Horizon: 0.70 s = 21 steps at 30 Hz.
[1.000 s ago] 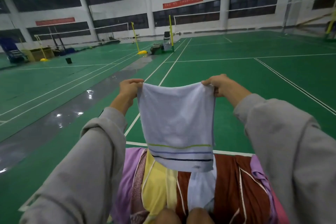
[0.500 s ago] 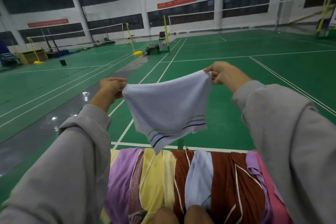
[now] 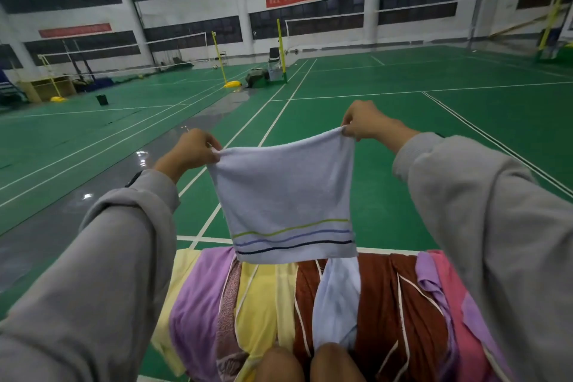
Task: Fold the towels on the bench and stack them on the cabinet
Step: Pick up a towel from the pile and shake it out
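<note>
Right now a pale lavender-white terry towel (image 3: 285, 195), with green, blue and navy stripes near its lower hem, hangs in the air, spread flat between both hands. The left hand (image 3: 190, 150) pinches the upper left corner between thumb and curled fingers. The right hand (image 3: 367, 121) pinches the upper right corner in the same way and sits a little higher, so the top edge slopes up to the right and sags slightly in the middle. Both arms are in loose grey sleeves (image 3: 108, 257).

The striped hem hangs just above the far edge of a heap of unfolded towels (image 3: 310, 304) lying in front of the person; whether hem and heap touch cannot be told. From left to right the heap shows:

- a pale yellow towel (image 3: 259, 298)
- a lilac towel (image 3: 195, 298)
- a rust-brown towel with cream piping (image 3: 376, 304)
- a light blue towel (image 3: 336, 298) draped over the brown one
- a pink towel (image 3: 449, 285) at the right end

The bench under them is fully covered. Two bare knees (image 3: 279, 364) show at the bottom edge, touching the near side of the heap. Beyond lies a green sports court floor with white lines (image 3: 465, 121).
</note>
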Motion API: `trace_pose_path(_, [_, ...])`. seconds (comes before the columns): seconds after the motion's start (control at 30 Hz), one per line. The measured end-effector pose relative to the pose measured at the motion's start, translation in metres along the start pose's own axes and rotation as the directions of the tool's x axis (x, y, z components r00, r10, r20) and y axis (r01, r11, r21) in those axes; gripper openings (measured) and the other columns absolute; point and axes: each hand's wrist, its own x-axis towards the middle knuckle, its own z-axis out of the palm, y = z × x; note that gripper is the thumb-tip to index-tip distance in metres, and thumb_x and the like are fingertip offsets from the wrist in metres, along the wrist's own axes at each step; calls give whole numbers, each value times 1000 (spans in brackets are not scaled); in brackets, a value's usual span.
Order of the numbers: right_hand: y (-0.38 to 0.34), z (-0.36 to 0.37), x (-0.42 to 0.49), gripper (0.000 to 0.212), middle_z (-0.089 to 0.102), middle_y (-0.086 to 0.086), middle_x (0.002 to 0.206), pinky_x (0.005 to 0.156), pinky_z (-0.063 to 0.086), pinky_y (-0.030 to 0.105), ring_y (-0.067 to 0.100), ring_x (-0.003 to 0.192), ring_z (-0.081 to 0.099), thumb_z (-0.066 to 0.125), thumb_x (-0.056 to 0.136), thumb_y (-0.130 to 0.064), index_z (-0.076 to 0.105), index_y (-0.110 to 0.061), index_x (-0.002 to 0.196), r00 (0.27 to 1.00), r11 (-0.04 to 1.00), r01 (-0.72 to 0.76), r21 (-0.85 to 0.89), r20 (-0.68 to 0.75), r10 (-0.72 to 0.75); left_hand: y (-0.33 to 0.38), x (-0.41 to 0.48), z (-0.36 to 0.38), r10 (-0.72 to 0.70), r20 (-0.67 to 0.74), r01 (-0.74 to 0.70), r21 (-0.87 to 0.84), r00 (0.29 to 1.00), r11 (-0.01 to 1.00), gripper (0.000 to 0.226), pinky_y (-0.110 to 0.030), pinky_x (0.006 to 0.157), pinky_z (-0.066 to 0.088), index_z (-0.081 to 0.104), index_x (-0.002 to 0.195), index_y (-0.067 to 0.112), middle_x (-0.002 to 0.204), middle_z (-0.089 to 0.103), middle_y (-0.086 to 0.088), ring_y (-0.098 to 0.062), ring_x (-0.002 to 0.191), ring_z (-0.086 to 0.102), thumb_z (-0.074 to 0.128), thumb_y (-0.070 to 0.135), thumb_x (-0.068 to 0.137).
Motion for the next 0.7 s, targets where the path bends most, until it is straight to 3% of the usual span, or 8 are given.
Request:
trace_pose_path(0.07, [-1, 0, 0, 12, 70, 11, 68, 63, 57, 29, 17, 47, 65, 66, 90, -5, 76, -7, 83, 1000, 997, 17, -69, -17, -18, -1, 1, 5, 44, -38, -41, 74, 998, 996, 20, -40, 89, 54, 74, 103, 3, 98, 68, -12, -28, 88, 62, 75, 1, 84])
trace_pose_path(0.17, [2, 2, 2, 21, 67, 15, 68, 64, 62, 39, 25, 47, 67, 62, 94, -5, 73, -5, 76, 999, 992, 29, -123, -30, -33, -2, 4, 8, 96, -83, -83, 141, 992, 987, 9, -43, 89, 57, 76, 95, 4, 92, 73, -13, -30, 83, 66, 74, 12, 91])
trace_pose_path(0.33, [11, 6, 7, 27, 63, 16, 74, 53, 57, 35, 26, 54, 64, 49, 86, 15, 70, -3, 84, 999, 986, 1, -169, -33, -7, -11, 13, 13, 108, -100, -86, 202, 989, 976, 38, -46, 82, 58, 70, 79, 7, 76, 69, -12, -32, 72, 65, 59, 34, 103])
trace_pose_path(0.47, [15, 5, 9, 25, 62, 18, 78, 63, 59, 42, 34, 68, 64, 47, 79, 13, 67, -1, 85, 999, 976, 31, -214, -34, -39, -18, 19, 15, 135, -109, -101, 274, 985, 957, 39, -49, 79, 60, 66, 75, 20, 73, 66, -5, -29, 70, 65, 52, 43, 104])
trace_pose_path(0.6, [17, 1, 9, 16, 63, 22, 94, 70, 56, 44, 34, 73, 58, 49, 92, 3, 64, -2, 94, 997, 973, 40, -227, -57, -54, -6, 18, 20, 147, -190, -115, 171, 971, 979, 30, -47, 82, 58, 73, 91, 12, 83, 70, -8, -31, 77, 65, 53, 30, 103])
trace_pose_path(0.7, [18, -1, 9, 14, 59, 25, 106, 72, 49, 42, 36, 80, 56, 48, 100, -4, 59, 1, 108, 994, 973, 26, -228, -99, -49, 2, 20, 27, 43, -230, -48, -15, 972, 999, 31, -37, 72, 47, 60, 81, 8, 75, 59, -8, -27, 74, 54, 47, 22, 105])
